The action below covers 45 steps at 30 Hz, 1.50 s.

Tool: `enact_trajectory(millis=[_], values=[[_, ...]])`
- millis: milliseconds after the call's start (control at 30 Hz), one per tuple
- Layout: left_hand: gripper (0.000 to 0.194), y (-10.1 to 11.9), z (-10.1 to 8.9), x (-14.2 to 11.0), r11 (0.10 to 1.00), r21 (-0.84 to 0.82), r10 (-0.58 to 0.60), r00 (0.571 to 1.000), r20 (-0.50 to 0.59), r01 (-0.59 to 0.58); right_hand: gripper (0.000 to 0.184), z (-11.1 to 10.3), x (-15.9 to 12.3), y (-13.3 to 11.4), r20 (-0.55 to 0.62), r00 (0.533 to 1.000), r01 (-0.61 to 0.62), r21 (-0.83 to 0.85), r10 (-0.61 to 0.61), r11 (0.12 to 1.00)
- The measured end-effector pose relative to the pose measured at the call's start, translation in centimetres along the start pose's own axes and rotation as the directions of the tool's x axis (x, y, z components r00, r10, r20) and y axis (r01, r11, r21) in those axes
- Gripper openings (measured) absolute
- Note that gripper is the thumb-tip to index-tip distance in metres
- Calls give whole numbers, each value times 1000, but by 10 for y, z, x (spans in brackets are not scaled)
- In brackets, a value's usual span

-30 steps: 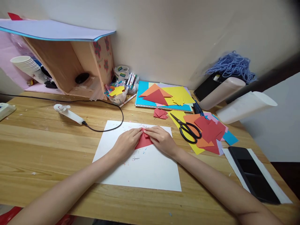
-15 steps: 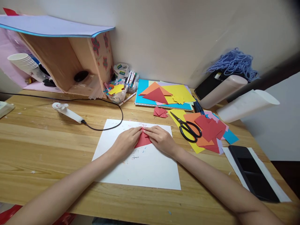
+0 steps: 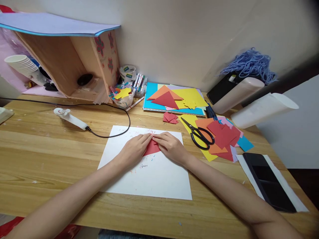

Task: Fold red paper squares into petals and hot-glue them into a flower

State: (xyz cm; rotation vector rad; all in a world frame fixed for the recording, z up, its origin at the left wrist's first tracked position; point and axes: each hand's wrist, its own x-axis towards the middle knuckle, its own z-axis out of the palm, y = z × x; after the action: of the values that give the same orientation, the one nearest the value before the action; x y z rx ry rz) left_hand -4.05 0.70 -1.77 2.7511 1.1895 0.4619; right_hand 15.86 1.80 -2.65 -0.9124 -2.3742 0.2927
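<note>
A folded piece of red paper [image 3: 152, 149] lies on a white sheet [image 3: 159, 186] in the middle of the table. My left hand [image 3: 134, 147] covers its left side, with the fingertips pressed at the top point. From the other side my right hand [image 3: 170, 146] holds it down, fingers together and fingertips almost meeting the left ones. Much of the red paper is hidden beneath both hands. Just beyond them sits a small folded red paper shape [image 3: 170, 118]. Black-handled scissors [image 3: 199, 133] rest on coloured paper to the right.
A white glue gun [image 3: 71, 119] with a black cord lies at left, before a cardboard box [image 3: 106, 63]. Stacked coloured sheets [image 3: 149, 96] and a tub of paper scraps [image 3: 123, 99] stand at the back. A phone [image 3: 269, 182] and loose red paper [image 3: 223, 132] are at right.
Both hands stay on the red paper, with only a very slight shift of the fingers at its top. The view has tilted a little.
</note>
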Motion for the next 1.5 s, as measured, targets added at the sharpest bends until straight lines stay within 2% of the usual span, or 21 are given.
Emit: enact_trajectory(millis=[267,433,667,867,1100,1267,1367,1500], values=[[38,1,-2,1,1000,30,-4,999,47,2,33,-6,1,0,18,1000,22,28,-23,999],[40,4,-3,2,997,79,-7,996,88,0,27,-15,3,7,62,996,52,75,-56,996],[45,8,-4,3,984,176,3,991,132,-26,20,-18,3,12,90,989,110,52,-115,993],[48,5,1,0,977,211,9,988,152,-41,14,-22,1,17,66,989,134,-61,-130,989],[47,7,-3,1,960,267,26,980,199,-80,29,-29,0,18,-3,974,221,-219,-228,950],[47,5,-6,-2,968,233,55,985,163,-93,35,-28,-3,22,-80,963,226,-276,-256,934],[47,2,-7,-4,975,191,84,984,158,-114,35,-27,-4,23,-135,969,170,-230,-205,958],[49,-8,-7,-5,978,127,147,977,152,-167,15,-25,-1,20,-95,989,106,-50,-110,993]])
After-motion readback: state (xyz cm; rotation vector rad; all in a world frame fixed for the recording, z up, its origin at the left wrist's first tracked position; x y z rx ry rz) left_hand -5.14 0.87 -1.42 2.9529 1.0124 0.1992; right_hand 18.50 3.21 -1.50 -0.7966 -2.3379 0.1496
